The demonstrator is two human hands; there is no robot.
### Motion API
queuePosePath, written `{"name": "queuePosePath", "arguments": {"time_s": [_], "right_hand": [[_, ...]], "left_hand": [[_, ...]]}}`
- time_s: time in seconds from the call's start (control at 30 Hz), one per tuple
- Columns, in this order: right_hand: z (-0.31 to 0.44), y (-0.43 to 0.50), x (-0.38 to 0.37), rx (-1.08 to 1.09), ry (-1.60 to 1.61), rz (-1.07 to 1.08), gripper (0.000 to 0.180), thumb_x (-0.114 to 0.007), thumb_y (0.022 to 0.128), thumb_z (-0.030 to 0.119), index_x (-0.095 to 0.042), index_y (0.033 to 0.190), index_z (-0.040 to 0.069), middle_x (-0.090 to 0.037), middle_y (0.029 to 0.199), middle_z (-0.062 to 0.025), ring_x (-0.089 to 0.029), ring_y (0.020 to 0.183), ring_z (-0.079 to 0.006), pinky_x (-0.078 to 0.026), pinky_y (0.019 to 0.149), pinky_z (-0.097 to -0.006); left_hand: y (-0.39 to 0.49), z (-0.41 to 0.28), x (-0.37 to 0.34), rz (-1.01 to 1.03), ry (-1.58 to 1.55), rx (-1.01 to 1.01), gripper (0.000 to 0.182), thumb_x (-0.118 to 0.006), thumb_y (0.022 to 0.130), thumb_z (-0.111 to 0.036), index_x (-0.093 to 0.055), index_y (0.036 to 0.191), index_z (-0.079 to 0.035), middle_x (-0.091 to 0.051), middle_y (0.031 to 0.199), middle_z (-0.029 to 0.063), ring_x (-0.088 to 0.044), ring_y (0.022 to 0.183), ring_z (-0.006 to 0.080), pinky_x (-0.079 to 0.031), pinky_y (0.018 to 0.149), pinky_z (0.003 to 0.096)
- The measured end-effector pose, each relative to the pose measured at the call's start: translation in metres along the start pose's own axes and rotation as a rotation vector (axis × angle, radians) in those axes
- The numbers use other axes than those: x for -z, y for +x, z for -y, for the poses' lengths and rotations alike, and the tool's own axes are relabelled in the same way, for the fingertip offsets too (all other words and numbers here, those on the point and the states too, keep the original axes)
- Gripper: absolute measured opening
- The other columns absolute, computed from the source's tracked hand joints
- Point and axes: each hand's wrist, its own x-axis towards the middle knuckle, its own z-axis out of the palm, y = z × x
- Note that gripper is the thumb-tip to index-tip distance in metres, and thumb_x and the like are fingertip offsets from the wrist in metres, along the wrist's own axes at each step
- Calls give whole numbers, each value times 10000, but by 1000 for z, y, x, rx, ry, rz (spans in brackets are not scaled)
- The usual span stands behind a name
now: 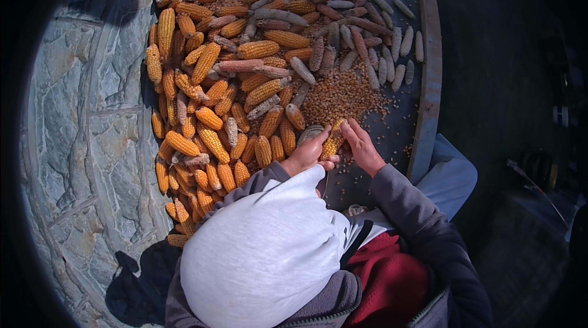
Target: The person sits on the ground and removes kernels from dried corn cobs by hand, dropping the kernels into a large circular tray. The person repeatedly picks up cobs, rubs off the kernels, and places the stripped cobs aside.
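My left hand (308,149) holds an ear of yellow corn (333,140), partly stripped of kernels, its fingers curled under the lower end. Against the right side of that ear lies my right hand (360,144), thumb near its upper end. Just beyond both hands spreads a heap of loose kernels (342,96). Many unshelled orange ears (209,118) are piled to the left. Bare white and reddish cobs (360,45) lie farther off on the right. A rounded greyish object by my left hand is too hidden to name.
The dark work surface (395,121) has a raised edge board (429,66) along its right side. A stone wall or paving (117,75) borders the pile on the left. White cloth (262,245) covers much of the near view. My bent knee (448,181) is beside the board.
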Motion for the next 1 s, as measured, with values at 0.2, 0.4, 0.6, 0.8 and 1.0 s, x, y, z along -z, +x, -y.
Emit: {"name": "queuePosePath", "arguments": {"time_s": [0.2, 0.4, 0.6, 0.8, 1.0], "right_hand": [[-1, -7, -4, -11, 104, 45, 276, -597, 1010, 318, -512, 1118, 79, -567, 835, 28, -498, 644, -38, -390, 533, -203], [-10, 1, -2, -10, 133, -21, 268, -575, 1016, 326, -528, 1137, 92, -559, 824, 38, -523, 631, -46, -389, 520, -186], [9, -9, 7, -122, 229, 82, 250, -600, 987, 287, -534, 1134, 95, -568, 873, 34, -551, 677, -53, -406, 569, -196], [7, -8, -2, -115, 163, 37, 247, -634, 966, 242, -535, 1135, 92, -589, 901, 19, -559, 677, -60, -414, 571, -205], [21, -14, -6, -185, 321, 34, 236, -633, 965, 244, -539, 1132, 105, -584, 923, 24, -557, 728, -60, -430, 601, -227]], "left_hand": [[3, -1, 3, 17, 58, 21, 422, -354, 1062, -498, -548, 1168, -138, -566, 877, 37, -478, 589, 109, -393, 436, 218], [-4, -3, -9, -30, 74, 16, 435, -347, 1063, -502, -539, 1172, -128, -560, 876, 44, -466, 593, 98, -376, 441, 205], [-1, -5, -1, 14, -42, 74, 433, -352, 1059, -511, -540, 1182, -141, -569, 855, 48, -457, 574, 93, -356, 443, 203], [-6, -4, -12, -179, 151, 59, 423, -374, 1055, -512, -548, 1179, -147, -570, 821, 39, -466, 527, 96, -374, 443, 215], [-5, -4, -8, -85, 63, 21, 439, -373, 1054, -513, -558, 1157, -128, -559, 809, 30, -459, 522, 92, -366, 444, 213]]}}
